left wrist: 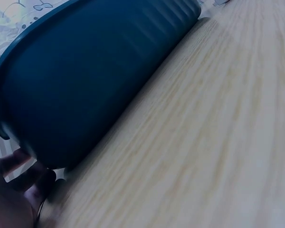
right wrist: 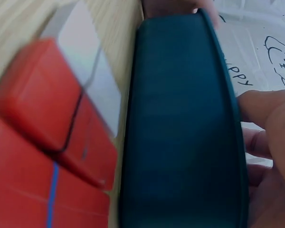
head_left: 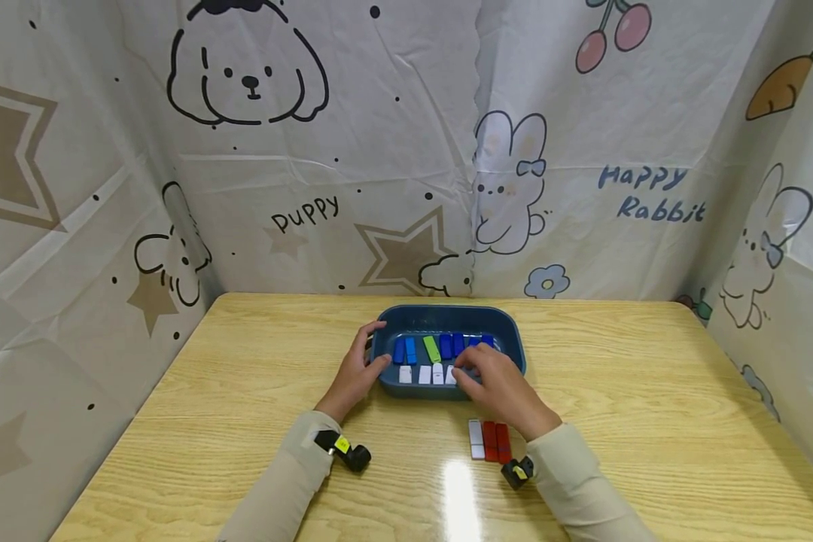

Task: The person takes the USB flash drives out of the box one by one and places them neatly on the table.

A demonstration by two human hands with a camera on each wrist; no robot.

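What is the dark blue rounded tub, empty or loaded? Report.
The tub is loaded: the head view shows blue, green and white oblong blocks inside.

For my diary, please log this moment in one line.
left hand: holds dark-blue bin | right hand: at white blocks inside, grip unclear | table: white block, two red blocks

Head view: bright, even, mostly crisp. White glare streak (head_left: 459, 500) on the table (head_left: 176, 436), toward its near edge; lamp itself out of frame. Sheet (head_left: 393, 90) shaded grey in the fold above the table's far right corner.
Left wrist view: dim, bluish cast. Tub (left wrist: 76, 85) wall nearly detail-less; my left grip (left wrist: 14, 190) sunk in shadow; wood grain washed pale.
Right wrist view: red blocks (right wrist: 42, 95) close and blurred; my right grip (right wrist: 273, 142) soft-edged.
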